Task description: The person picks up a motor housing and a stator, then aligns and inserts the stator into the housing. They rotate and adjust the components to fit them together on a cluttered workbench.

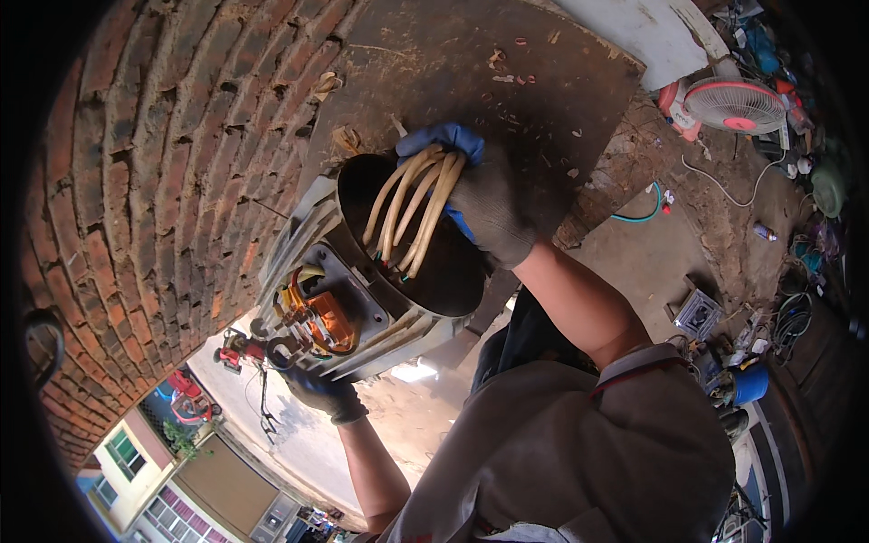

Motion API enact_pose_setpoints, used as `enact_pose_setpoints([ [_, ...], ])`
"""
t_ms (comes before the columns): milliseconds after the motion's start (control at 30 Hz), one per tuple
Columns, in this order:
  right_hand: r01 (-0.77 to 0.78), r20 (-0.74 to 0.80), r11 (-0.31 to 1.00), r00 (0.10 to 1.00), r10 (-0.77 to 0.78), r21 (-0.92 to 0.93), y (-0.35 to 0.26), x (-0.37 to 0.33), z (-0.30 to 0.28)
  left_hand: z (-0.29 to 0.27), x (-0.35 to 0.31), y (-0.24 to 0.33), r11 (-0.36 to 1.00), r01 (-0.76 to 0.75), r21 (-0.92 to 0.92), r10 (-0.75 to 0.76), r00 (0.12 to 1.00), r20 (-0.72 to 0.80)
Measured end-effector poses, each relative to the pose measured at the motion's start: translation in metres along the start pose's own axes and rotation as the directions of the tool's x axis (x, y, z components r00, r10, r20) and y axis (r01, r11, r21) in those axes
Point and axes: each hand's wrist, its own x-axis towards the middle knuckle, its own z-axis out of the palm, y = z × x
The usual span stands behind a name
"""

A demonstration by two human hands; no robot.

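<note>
An electric motor [385, 348] with a ribbed grey housing lies tilted in front of me, its round end open. My right hand [484, 195], in a grey and blue work glove, is closed around a bundle of cream-sleeved wires [412, 213] at that opening. Several wire ends hang below the grip, showing thin coloured tips. On the motor's side sits an uncovered terminal box with an orange terminal block [326, 321]. My gloved left hand [321, 394] grips the housing's lower edge beside a metal ring [281, 351]; part of its fingers is hidden behind the motor.
A brick wall [154, 199] rises on the left. Beyond the motor is a brown metal sheet [561, 100] with scraps on it. To the right stand a pink-and-white fan [735, 104], a blue container [750, 385] and coiled cables [792, 321]. Red machinery [237, 351] stands at lower left.
</note>
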Motion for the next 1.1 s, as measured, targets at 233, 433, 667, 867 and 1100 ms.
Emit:
enact_pose_setpoints([
  [233, -0.280, 0.079, 0.853, 0.959, 0.274, 0.442, 0.133, -0.019, -0.004, 0.000, -0.003, -0.002, 0.998, 0.065, 0.013, -0.066, 0.997, 0.038],
  [433, -0.341, 0.319, 0.869, 0.830, 0.458, -0.358, 0.128, -0.021, -0.005, -0.006, -0.008, -0.012, 0.992, -0.040, 0.116, 0.037, 0.999, 0.030],
  [667, -0.321, 0.273, 0.767, 0.801, 0.533, -0.556, 0.120, -0.006, -0.002, 0.001, -0.017, -0.012, 0.925, 0.274, -0.264, -0.269, 0.961, 0.057],
  [867, -0.746, 0.235, 0.520, 0.641, 0.731, 0.417, 0.073, -0.014, 0.006, 0.003, -0.004, 0.004, 0.973, 0.177, -0.151, -0.183, 0.983, -0.028],
  [1100, -0.809, 0.487, 0.403, 0.582, 0.651, 0.429, 0.121, -0.016, 0.005, -0.045, 0.076, 0.069, 0.767, 0.271, -0.582, -0.397, 0.912, -0.100],
])
